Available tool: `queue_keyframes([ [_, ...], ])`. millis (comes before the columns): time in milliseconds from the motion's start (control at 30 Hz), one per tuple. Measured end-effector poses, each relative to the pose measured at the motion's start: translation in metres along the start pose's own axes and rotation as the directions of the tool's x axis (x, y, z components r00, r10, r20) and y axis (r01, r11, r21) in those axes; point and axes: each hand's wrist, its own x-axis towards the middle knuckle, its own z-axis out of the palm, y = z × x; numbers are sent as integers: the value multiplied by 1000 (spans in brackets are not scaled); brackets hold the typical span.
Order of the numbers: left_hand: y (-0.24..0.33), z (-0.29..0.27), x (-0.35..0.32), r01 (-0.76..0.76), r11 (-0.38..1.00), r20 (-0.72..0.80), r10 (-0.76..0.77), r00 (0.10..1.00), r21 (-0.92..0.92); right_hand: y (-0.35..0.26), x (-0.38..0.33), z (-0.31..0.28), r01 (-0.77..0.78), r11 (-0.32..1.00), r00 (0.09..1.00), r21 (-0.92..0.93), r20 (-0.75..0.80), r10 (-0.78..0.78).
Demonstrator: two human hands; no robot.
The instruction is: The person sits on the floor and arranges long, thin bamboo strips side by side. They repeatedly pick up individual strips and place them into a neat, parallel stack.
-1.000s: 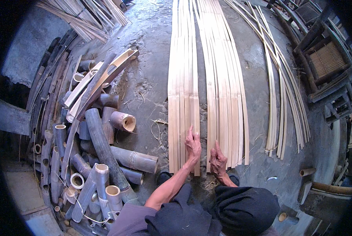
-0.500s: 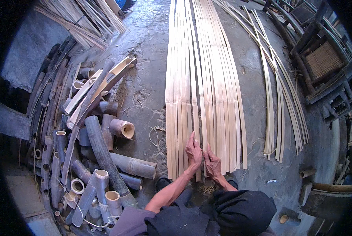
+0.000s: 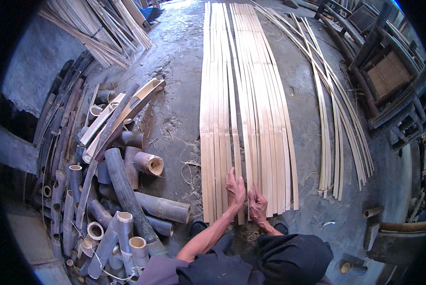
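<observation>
Hands (image 3: 236, 189) (image 3: 257, 205) flat, open grip, on bamboo strips' (image 3: 251, 118) near ends, bare floor (image 3: 308, 142) right.

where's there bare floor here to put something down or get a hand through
Bare concrete lies between the flat bamboo strips and the loose curved strips to the right, and in a wider patch between the flat strips and the cut bamboo tubes on the left. It is crowded at the tube pile and at the strips' near ends, where the left hand and right hand press.

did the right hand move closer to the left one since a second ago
Yes. The right hand slid left across the bamboo strips, closing the gap, and now lies right beside the left hand.
</observation>
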Motion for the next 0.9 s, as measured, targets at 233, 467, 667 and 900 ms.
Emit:
queue_keyframes([
  [233,7,-26,-8,-226,920,180,176,968,319,6,-10,12,-135,976,991,169,12,135],
  [467,15,-35,-2,-349,851,163,309,937,393,-20,-22,3,-276,932,961,233,47,273],
  [667,28,-13,40,201,895,444,-3,896,-399,-36,-18,11,-259,900,965,350,51,258],
  [900,8,-8,39,363,879,525,-162,836,-307,1,-21,14,-108,992,992,70,74,103],
])
